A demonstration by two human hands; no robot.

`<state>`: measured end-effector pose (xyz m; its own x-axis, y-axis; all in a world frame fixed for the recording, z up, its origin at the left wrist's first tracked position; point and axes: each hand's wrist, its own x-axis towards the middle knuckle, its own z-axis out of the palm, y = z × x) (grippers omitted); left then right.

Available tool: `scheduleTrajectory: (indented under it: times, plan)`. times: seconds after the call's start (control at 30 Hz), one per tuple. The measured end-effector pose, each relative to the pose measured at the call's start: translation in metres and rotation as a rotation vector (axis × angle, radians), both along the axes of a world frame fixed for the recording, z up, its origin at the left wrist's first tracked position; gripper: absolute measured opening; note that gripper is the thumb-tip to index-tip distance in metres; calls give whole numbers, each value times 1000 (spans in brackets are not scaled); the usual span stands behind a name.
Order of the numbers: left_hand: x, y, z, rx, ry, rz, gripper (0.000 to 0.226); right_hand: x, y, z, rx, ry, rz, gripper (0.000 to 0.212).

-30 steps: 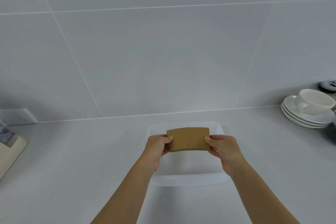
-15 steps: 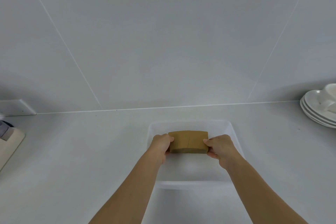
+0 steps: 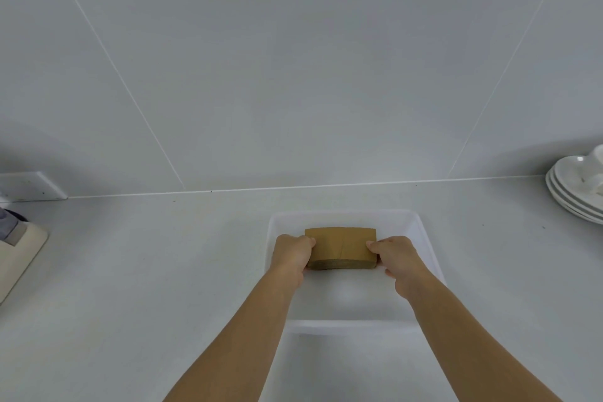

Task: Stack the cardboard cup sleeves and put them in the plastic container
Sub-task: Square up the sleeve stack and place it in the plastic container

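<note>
both hands' fingers (image 3: 375,243) closed on sleeve stack (image 3: 341,247) inside plastic container (image 3: 424,238)

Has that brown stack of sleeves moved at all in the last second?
Yes. The stack of sleeves, gripped by the left hand and right hand, has dropped below the plastic container's rim, down inside it.

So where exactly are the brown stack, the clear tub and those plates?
cardboard sleeve stack (image 3: 341,246), head view, middle of its top face
plastic container (image 3: 424,235), head view, right wall
stacked plates (image 3: 566,197), head view, left rims
</note>
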<state>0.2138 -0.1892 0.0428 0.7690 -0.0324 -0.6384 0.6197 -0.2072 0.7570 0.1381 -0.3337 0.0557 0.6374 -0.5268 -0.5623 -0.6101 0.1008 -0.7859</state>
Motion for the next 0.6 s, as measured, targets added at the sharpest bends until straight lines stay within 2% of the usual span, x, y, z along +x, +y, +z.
scheduleTrajectory:
  times: [0.23, 0.43, 0.5, 0.6]
  plan:
    - [-3, 0, 2, -23, 4, -7, 42, -1, 1, -2, 1, -27, -2, 42]
    - [-3, 1, 2, -51, 11, -25, 44, 0, -1, -6, -15, -34, 11, 46]
    - [-3, 2, 2, -58, 17, -32, 43, 1, -1, -8, -28, -23, 9, 43]
    - [-3, 4, 4, -82, 19, -54, 40, 0, -2, -9, -42, -30, 18, 26]
